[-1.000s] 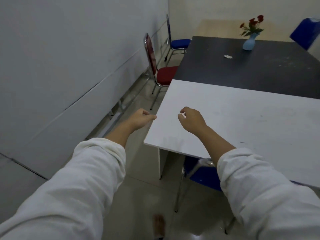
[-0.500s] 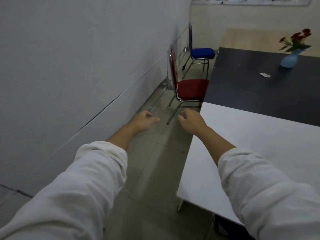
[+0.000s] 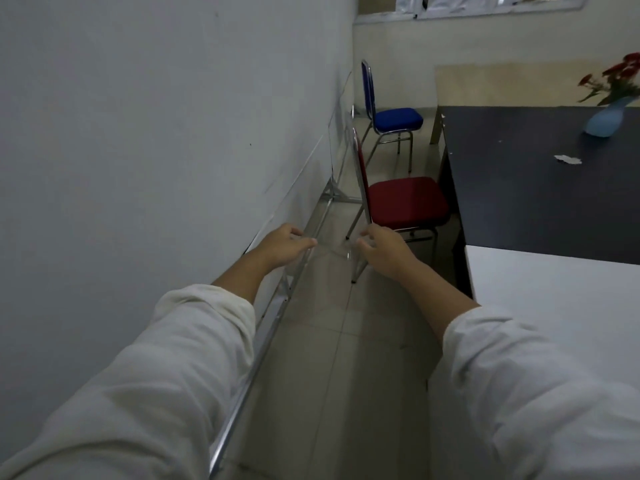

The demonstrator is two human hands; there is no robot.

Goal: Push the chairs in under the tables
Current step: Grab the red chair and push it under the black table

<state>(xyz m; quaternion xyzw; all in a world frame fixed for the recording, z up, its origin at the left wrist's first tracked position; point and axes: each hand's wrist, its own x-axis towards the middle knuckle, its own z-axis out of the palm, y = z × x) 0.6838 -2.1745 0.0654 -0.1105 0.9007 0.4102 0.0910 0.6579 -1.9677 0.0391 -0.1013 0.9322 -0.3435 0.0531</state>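
Observation:
A red chair [image 3: 405, 202] with a chrome frame stands in the aisle, its seat at the edge of the black table [image 3: 540, 188] and its back toward the wall. Farther along, a blue chair [image 3: 396, 119] stands pulled out beside the same table's far corner. The white table [image 3: 561, 306] is near on the right. My left hand [image 3: 284, 245] and my right hand [image 3: 384, 251] are stretched out in front, empty, fingers loosely curled and apart. My right hand is just short of the red chair's back; whether it touches the chair is unclear.
A white wall [image 3: 156, 150] with a metal rail [image 3: 263, 341] along its foot runs down the left. The tiled aisle [image 3: 329, 358] between wall and tables is narrow. A blue vase with red flowers [image 3: 609, 109] and a paper scrap [image 3: 568, 159] sit on the black table.
The view has advanced along the aisle past the white table's corner. Both hands have come off over the white table and now reach close to the red chair, which appears much nearer.

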